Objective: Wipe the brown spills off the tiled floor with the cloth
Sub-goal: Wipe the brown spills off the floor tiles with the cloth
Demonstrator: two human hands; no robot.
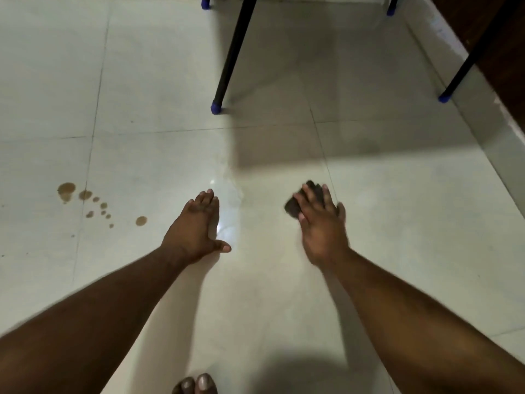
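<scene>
Fingers (pixel 206 199) of left hand (pixel 196 228): straight, together, flat on tiled floor (pixel 142 81).
Brown spills (pixel 85 199) lie well left of it; right hand (pixel 321 223), fingers spread, presses dark cloth (pixel 295 207) on floor; black table legs (pixel 233 52) behind.

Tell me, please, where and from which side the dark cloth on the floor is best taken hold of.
Probably from above: the cloth lies bunched flat under the right hand, with edges showing at the far and left sides. Curl the fingers over the far edge and gather it into the palm.
</scene>
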